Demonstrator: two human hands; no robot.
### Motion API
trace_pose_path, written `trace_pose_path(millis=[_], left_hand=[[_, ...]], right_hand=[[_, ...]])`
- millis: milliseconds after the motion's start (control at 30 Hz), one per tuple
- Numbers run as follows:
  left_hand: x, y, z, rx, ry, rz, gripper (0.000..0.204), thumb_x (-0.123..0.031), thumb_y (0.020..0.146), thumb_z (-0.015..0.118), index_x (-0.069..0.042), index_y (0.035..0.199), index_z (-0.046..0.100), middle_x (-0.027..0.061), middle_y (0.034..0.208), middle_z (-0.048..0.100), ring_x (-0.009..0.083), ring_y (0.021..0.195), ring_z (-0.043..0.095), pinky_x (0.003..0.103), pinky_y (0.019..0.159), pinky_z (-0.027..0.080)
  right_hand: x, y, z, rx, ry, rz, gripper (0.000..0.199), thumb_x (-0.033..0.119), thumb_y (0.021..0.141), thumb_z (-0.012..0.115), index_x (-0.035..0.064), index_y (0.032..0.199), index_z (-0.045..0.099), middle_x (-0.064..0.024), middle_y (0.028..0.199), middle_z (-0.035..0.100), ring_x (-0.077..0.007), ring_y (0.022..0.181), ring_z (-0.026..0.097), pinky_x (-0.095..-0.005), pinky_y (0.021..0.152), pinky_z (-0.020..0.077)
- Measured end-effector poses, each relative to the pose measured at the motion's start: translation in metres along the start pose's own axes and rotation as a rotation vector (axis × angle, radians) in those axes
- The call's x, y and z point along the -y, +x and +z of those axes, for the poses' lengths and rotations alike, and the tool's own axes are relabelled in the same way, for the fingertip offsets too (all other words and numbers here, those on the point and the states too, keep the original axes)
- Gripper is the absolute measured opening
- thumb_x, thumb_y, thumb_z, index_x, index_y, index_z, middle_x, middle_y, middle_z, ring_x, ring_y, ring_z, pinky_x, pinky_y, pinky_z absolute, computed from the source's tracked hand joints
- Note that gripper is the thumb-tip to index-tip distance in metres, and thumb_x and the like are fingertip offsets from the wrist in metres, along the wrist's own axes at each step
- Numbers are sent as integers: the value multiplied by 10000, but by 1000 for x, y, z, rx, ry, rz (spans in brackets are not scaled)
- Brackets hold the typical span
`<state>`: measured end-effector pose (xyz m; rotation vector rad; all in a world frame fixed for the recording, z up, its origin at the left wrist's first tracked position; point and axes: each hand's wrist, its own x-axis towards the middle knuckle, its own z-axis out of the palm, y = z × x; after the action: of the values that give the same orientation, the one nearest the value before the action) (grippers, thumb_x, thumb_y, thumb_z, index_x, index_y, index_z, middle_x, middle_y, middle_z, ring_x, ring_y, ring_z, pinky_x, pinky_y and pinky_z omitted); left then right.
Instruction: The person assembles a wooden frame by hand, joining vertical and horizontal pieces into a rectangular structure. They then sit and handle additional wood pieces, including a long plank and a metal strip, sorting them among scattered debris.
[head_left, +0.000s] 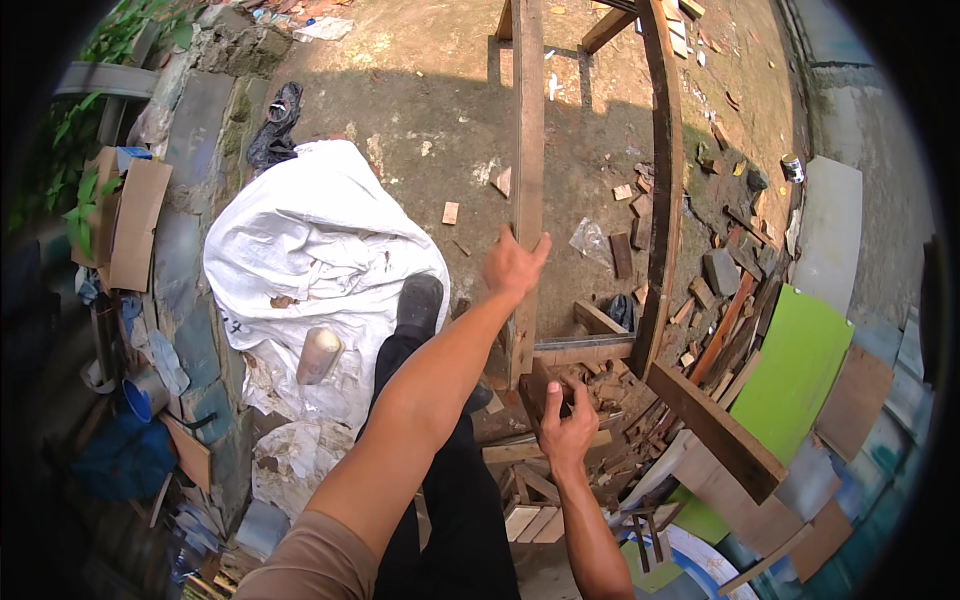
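Lying across the left beam of a wooden frame, the left hand can be seen with thumb and forefinger spread apart, but tbh it can't be told from this angle whether the wood is actually being squeezed by that grip. The frame is seen straight ahead over the concrete floor, with the right beam running roughly alongside and a short crosspiece set between the two at the near end. Close to that corner, a thick squared timber is angled off toward the lower right.

The right hand is held lower, just below the crosspiece, right by a dark wood piece. Thumb and fingers are curled with a gap showing; whether the piece is pinched or just touched can't be made out.

Pretty cluttered all round, too. A big white sack is spread left of the frame, with a dull cylinder on it and a dark shoe at its right edge. Wood offcuts are scattered on the right, with a bright green board beyond. Some crumpled clear plastic can be spotted between the beams.
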<state>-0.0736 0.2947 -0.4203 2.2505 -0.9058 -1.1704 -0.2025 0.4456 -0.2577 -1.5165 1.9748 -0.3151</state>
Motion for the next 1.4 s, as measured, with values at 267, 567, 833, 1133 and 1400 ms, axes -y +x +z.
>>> trace_pose_path(millis=[267,567,833,1133,1400], left_hand=[[2,-3,1,25,-3,-9,735,-586,818,599,20,1222,496,265,987,677,430,917,667,513,795,516],[-6,-4,0,28,46,-63,703,-579,813,611,1,1202,527,257,997,680,432,949,656,518,831,498],[-11,-7,0,-9,118,-72,631,-564,815,612,-52,1185,589,228,988,695,425,961,655,517,847,484],[-23,-6,-1,-24,230,-123,601,-558,817,605,-106,1213,616,210,1000,702,419,972,657,505,862,486],[-21,-6,3,-45,248,-124,569,-558,821,610,-85,1134,660,219,1006,699,418,966,660,495,861,497]], right_hand=[[-1,-3,-1,-4,-16,25,308,290,918,640,2,1025,664,-213,871,687,-376,803,670,-431,727,512],[2,-1,-1,-50,-27,4,292,288,898,665,16,1004,668,-166,812,684,-356,749,654,-421,700,509],[-4,-1,-3,-46,-25,-28,276,283,885,672,25,984,675,-130,765,672,-332,732,640,-429,702,491],[-4,5,-3,-53,-57,-48,272,285,850,703,33,955,689,-115,738,661,-320,706,637,-431,666,473],[-7,4,-4,-63,-6,-42,282,296,838,714,35,941,692,-106,699,657,-314,713,648,-427,664,473]])
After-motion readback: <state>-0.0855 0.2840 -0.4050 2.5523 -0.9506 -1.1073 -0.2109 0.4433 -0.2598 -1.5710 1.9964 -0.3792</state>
